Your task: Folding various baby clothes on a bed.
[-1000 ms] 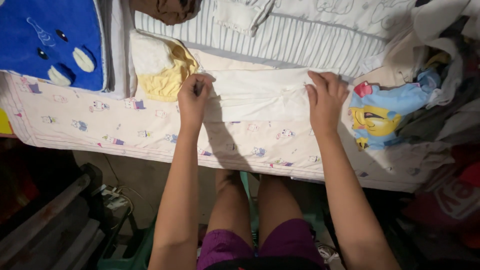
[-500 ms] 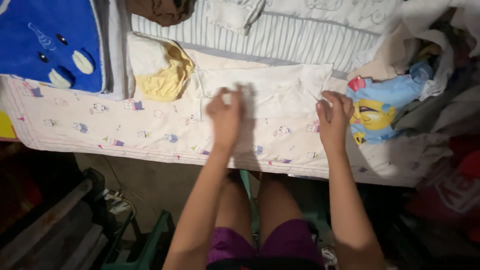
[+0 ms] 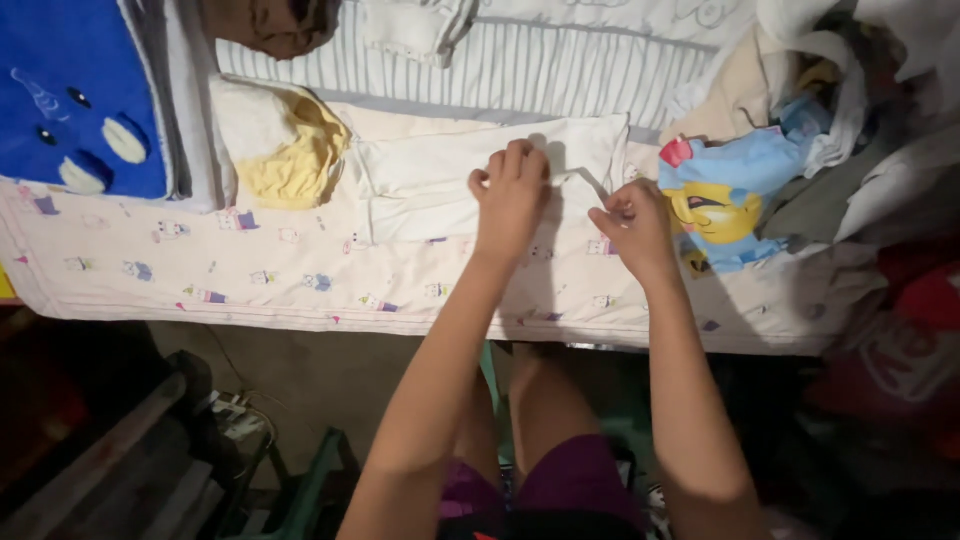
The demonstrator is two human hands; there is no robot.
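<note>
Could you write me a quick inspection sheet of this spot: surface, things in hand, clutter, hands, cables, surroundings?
Surface: printed bedsheet over a mattress edge.
Things in hand: white garment, laid flat.
Clutter: yellow-and-white folded cloth; blue cartoon shirt; blue pillow; brown cloth.
Hands: left hand on the garment; right hand pinching its edge.
Cables: wires on the floor.
Surroundings: green stool, dim floor.
</note>
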